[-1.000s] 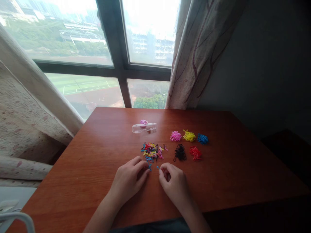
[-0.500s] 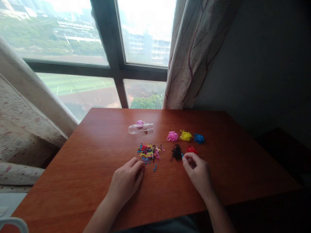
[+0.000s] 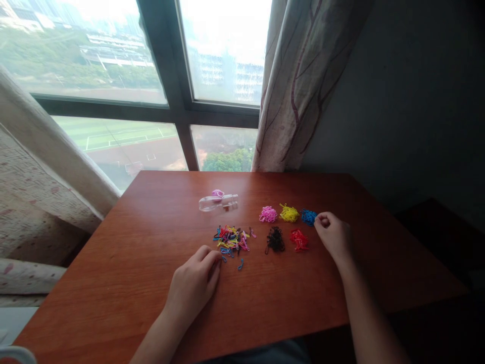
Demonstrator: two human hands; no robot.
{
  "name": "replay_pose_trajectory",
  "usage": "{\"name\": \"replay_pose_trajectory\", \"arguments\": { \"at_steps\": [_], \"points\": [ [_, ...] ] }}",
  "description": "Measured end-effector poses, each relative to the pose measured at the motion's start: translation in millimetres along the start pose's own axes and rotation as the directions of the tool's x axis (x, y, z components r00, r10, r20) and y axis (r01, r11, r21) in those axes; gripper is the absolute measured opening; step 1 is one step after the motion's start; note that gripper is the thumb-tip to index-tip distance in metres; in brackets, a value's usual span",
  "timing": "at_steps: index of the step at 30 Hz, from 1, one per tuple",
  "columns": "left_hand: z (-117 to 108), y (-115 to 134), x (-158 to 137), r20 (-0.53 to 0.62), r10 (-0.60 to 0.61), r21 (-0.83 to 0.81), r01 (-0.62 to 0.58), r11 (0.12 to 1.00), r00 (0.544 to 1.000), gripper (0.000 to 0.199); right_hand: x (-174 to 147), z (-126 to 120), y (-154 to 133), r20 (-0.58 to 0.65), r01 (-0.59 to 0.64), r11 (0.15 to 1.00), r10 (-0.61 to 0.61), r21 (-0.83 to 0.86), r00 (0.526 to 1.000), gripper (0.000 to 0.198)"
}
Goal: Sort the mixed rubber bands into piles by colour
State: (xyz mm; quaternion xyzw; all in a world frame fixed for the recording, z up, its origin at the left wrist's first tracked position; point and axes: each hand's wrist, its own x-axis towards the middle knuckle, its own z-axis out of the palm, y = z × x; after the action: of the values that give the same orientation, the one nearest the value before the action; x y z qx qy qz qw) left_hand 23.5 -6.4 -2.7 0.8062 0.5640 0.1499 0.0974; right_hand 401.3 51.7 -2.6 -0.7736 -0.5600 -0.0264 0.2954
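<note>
My left hand [image 3: 195, 283] rests on the table with its fingers curled together, beside a mixed heap of small coloured looped pins [image 3: 234, 238]. Whatever its fingertips hold, if anything, is hidden. A loose blue pin [image 3: 240, 264] lies just right of those fingertips. My right hand [image 3: 333, 233] is closed in a pinch at the right edge of the blue pile [image 3: 308, 217]; the small blue pin in it is mostly covered by the fingers. Sorted pins lie in a pink pile [image 3: 268, 214], a yellow pile [image 3: 289, 213], a black pile [image 3: 275, 239] and a red pile [image 3: 299, 239].
Behind the mixed heap lies a clear plastic holder [image 3: 208, 204] with a pink part [image 3: 217, 193] on it. The wooden table [image 3: 113, 263] reaches to the window, with curtains [image 3: 291, 101] on both sides. A white curved object [image 3: 17, 354] shows at the lower left.
My right hand has moved right and away from me, from beside the black pile to the blue pile, uncovering the red pile. My left hand stays nearly in place.
</note>
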Motion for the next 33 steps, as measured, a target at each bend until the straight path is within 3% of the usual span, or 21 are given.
{"name": "replay_pose_trajectory", "arguments": {
  "at_steps": [9,15,23,33],
  "points": [
    [-0.2,0.3,12.3,-0.05,-0.021,0.021,0.022,1.0,0.999,0.019,5.1,5.2,4.0,0.016,0.008,1.0,-0.007,-0.021,1.0,0.018],
    [0.0,1.4,19.5,-0.1,-0.051,-0.106,0.04,0.994,0.994,0.016,0.9,5.0,4.0,0.004,0.012,1.0,-0.012,-0.022,1.0,0.021],
    [3.2,-5.0,8.0,-0.154,-0.039,-0.193,0.009,0.981,0.987,0.017,2.9,-0.4,5.4,-0.001,0.023,0.999,-0.023,-0.045,1.0,0.019],
    [2.2,-4.4,5.7,-0.135,-0.041,-0.224,0.009,0.974,0.99,0.017,6.9,-4.3,2.6,0.031,0.083,0.993,-0.08,-0.09,0.996,0.016]
  ]
}}
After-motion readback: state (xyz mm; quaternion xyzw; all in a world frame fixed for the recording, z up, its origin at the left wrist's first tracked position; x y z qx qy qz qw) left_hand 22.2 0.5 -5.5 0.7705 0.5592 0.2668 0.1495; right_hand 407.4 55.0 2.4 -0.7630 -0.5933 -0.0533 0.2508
